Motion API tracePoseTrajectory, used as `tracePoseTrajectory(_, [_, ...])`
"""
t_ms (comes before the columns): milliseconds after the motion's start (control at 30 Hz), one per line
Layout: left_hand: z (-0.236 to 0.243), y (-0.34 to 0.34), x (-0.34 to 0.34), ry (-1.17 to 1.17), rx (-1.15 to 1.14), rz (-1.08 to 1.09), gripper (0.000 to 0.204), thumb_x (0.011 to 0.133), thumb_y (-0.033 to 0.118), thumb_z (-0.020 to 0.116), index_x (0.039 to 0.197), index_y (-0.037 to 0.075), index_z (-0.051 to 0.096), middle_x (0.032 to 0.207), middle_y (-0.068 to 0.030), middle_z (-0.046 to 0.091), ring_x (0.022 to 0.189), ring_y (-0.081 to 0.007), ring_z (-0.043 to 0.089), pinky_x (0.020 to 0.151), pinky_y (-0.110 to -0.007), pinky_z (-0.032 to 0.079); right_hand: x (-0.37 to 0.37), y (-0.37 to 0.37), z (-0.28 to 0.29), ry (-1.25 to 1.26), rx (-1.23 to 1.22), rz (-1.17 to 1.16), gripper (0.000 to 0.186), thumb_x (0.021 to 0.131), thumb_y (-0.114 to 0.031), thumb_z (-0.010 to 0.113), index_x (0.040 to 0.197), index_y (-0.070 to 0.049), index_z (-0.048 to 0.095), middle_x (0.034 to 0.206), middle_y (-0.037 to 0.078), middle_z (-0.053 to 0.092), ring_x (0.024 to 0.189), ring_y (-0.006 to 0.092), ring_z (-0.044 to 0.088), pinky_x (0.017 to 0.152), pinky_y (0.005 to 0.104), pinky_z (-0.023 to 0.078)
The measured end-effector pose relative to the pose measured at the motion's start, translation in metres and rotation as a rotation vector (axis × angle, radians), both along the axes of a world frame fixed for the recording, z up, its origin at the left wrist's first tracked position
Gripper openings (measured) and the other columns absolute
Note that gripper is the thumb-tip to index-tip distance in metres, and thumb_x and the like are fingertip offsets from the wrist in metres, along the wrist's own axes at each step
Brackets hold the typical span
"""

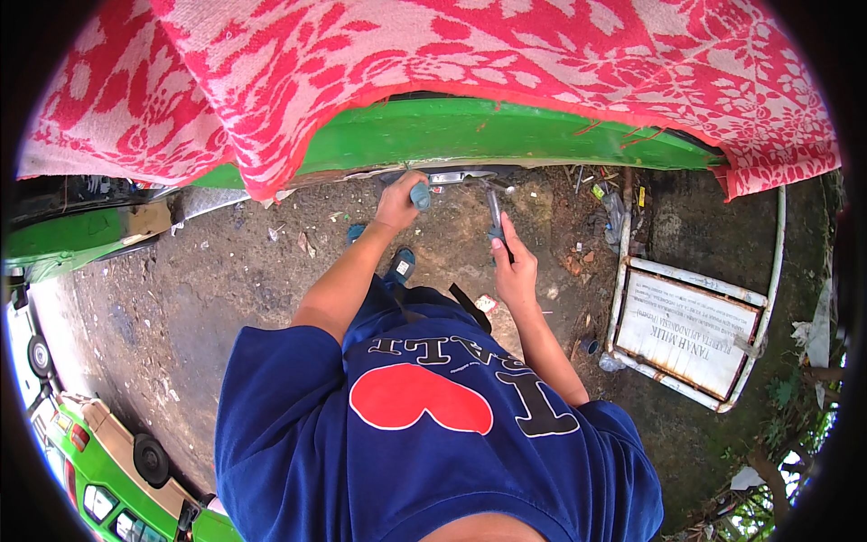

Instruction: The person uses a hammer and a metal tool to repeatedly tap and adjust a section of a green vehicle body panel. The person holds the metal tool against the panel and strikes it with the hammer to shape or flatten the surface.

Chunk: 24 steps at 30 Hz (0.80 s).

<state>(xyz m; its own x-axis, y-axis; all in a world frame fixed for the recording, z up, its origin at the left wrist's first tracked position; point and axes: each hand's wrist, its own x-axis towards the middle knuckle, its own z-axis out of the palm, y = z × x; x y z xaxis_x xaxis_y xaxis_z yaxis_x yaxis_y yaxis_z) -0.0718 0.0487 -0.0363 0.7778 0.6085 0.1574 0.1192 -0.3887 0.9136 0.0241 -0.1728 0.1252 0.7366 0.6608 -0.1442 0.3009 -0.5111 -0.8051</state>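
Note:
My left hand [396,206] is closed round a tool with a thick teal, round-ended handle [420,196]. It is right at the lower edge of a green vehicle body panel [433,133], and the tool's far end is hidden. In my right hand [516,266] is a hammer [494,210], gripped by its teal handle. Its metal shaft points away from me, and its head sits close to the panel edge, to the right of my left hand. Between them a grey metal strip [447,178] shows under the panel.
A red and pink patterned cloth [433,50] drapes over the panel. To the right, a white sign in a rusty metal frame [691,330] lies on the dirt ground [226,298]. Litter is scattered about. Green vehicles [117,470] stand at the left. My sandal [400,265] shows below my hands.

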Motion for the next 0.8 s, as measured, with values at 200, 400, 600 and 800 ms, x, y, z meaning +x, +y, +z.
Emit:
tracePoseTrajectory(200, [0.003,-0.001,0.002,0.009,-0.011,-0.002,0.034,0.075,-0.005,0.062,0.105,0.010,0.058,0.107,-0.0125,0.066,0.101,-0.0376,0.064,0.082,-0.041,0.052,-0.001,-0.001,0.000,0.002,-0.006,0.025,0.043,0.097,-0.010,0.061,0.139,-0.008,0.056,0.115,0.022,0.068,0.101,0.0261,0.069,0.090,0.0331,0.050])
tracePoseTrajectory(400, [0.005,0.003,0.006,-0.028,-0.034,0.027,0.030,0.076,-0.003,0.062,0.103,0.009,0.059,0.103,-0.0142,0.066,0.098,-0.0394,0.064,0.079,-0.042,0.052,-0.009,0.011,0.003,-0.139,0.124,0.200,0.045,0.096,-0.010,0.062,0.141,-0.010,0.055,0.086,0.012,0.066,0.071,0.0160,0.060,0.073,0.0288,0.050])
tracePoseTrajectory(600, [0.002,0.006,0.004,-0.037,-0.031,0.085,0.025,0.079,0.001,0.064,0.103,0.009,0.061,0.102,-0.0162,0.067,0.096,-0.0402,0.065,0.079,-0.041,0.053,-0.020,0.040,-0.014,-0.175,-0.074,0.248,0.045,0.095,-0.010,0.062,0.140,-0.016,0.056,0.084,0.020,0.063,0.069,0.0327,0.063,0.069,0.0370,0.051])
tracePoseTrajectory(800, [-0.003,0.013,0.021,-0.013,-0.076,0.132,0.024,0.081,0.005,0.062,0.104,0.009,0.062,0.100,-0.0184,0.068,0.096,-0.0419,0.064,0.079,-0.045,0.053,-0.020,0.039,-0.002,-0.205,0.156,0.189,0.045,0.095,-0.012,0.063,0.139,-0.016,0.056,0.081,0.020,0.062,0.069,0.0356,0.062,0.065,0.0428,0.050])
